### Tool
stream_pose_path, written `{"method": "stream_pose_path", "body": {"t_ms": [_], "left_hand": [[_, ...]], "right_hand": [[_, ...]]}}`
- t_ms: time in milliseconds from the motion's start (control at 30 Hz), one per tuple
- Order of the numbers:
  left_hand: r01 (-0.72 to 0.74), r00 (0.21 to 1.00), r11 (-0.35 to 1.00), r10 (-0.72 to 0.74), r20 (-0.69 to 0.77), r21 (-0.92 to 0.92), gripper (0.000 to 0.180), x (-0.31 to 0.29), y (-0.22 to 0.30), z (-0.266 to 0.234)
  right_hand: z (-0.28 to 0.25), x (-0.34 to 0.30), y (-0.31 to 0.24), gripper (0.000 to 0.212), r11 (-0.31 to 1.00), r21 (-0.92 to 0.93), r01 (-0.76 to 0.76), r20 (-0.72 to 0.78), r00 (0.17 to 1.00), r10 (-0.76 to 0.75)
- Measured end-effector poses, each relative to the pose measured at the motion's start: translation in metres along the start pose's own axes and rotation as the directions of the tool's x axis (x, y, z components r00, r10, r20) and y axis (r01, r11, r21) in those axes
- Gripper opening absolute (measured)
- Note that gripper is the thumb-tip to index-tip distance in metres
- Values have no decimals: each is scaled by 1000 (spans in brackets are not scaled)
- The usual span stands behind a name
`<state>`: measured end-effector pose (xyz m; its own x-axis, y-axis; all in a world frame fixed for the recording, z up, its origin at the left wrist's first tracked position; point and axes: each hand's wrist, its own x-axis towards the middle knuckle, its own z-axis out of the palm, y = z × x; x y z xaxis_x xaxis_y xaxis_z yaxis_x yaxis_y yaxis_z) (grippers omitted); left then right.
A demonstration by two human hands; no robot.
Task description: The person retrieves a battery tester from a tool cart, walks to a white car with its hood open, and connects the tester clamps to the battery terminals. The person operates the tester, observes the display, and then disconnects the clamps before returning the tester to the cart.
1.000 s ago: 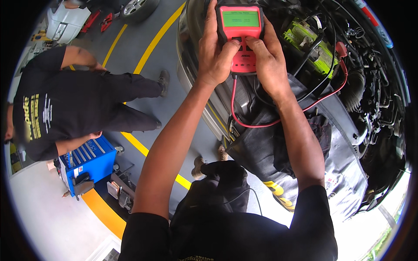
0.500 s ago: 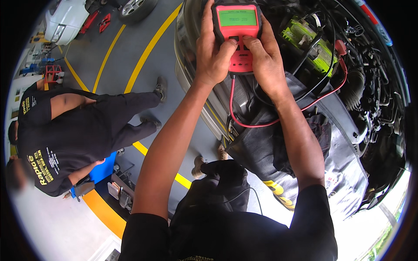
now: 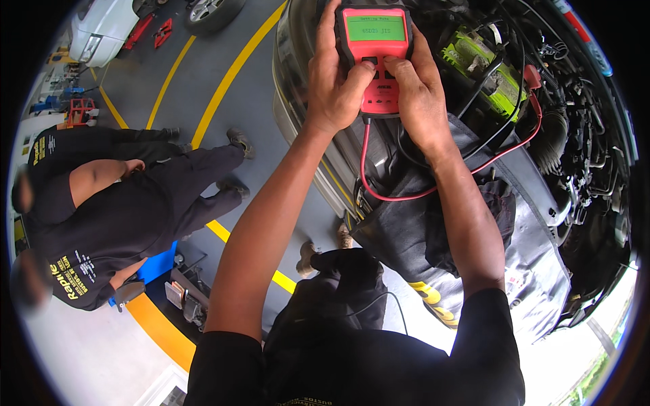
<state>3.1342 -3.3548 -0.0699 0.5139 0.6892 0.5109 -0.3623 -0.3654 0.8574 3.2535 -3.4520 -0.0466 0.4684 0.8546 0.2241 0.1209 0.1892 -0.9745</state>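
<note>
Between both hands I hold a red and black battery tester (image 3: 376,88) with a lit green screen. My left hand (image 3: 336,88) wraps its left side, the thumb on the buttons. On the opposite side my right hand (image 3: 421,91) grips it, thumb also over the buttons. A red cable (image 3: 399,199) leaves the tester's lower end, loops over the fender and runs to a red clamp (image 3: 533,77) at the bright green car battery (image 3: 482,71). A black cable (image 3: 504,128) crosses the battery too; its far end is hard to make out.
A black fender cover (image 3: 406,230) drapes the car's edge beside the open engine bay (image 3: 596,149). Two people in dark shirts (image 3: 135,203) stand at the left by a cart with a blue panel (image 3: 159,260). Farther off are a wheel (image 3: 215,13), red stands (image 3: 162,32) and a light-coloured car (image 3: 101,30).
The text on the tester's screen has changed. Tester and hands have shifted slightly right and down in view. At the left, the two people have moved, and more of the farther one shows.
</note>
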Motion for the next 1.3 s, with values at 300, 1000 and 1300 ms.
{"method": "stream_pose_path", "body": {"t_ms": [300, 1000, 1300], "left_hand": [[11, 1000, 1000, -11, 4, -6, 102, 1, 1, 1], [11, 1000, 1000, -11, 2, -6, 102, 0, 1, 1], [13, 1000, 1000, -13, -5, -10, 104, -1, -1, 1]], "right_hand": [[1, -1, 4, 64, 999, 27, 24, -10, 1000, -24], [2, -1, 6, 62, 997, 59, 53, 0, 999, -53], [4, -1, 8, 63, 995, 95, 42, -13, 999, -41]]}}
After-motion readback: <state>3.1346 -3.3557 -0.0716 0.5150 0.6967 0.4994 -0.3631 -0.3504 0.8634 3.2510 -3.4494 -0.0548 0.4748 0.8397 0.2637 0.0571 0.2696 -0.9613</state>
